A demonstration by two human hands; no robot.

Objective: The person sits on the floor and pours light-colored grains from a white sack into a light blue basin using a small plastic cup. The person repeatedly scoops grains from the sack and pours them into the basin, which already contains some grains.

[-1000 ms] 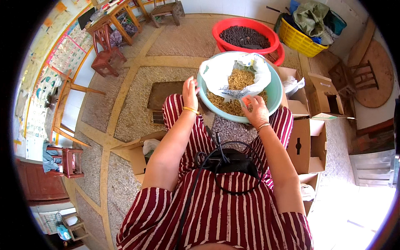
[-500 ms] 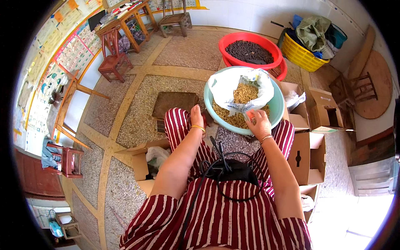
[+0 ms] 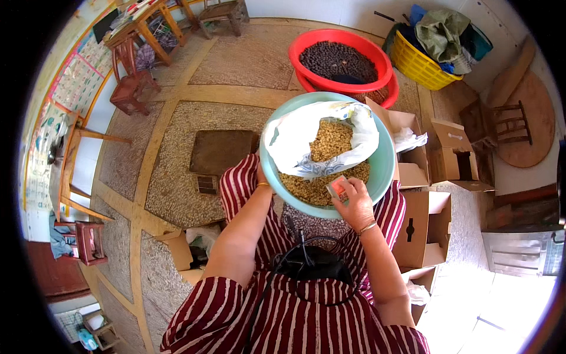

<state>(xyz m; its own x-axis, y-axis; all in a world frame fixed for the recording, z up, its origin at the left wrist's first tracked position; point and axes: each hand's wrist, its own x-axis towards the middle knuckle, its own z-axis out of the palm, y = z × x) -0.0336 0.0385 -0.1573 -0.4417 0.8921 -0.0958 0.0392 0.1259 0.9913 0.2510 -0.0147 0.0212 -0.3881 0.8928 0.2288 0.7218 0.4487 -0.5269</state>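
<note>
A light-blue basin full of tan, grain-like pieces stands between my knees. An opened white plastic bag lies in it, with more of the same pieces inside. My right hand is over the near part of the basin, its fingers closed on a small, flat, clear packet with a red-orange patch. My left hand is against the basin's left outer side; its fingers are hidden there. A black pouch with cables rests at my lap.
Red basins with dark round pieces stand beyond the blue one. Open cardboard boxes line the right side, and another box is by my left leg. A low wooden stool stands left of the basin. A yellow basket is at the back right.
My right hand has drawn back slightly toward me, and the packet in it shows more clearly. My left hand has gone from above my knee down to the basin's left side.
</note>
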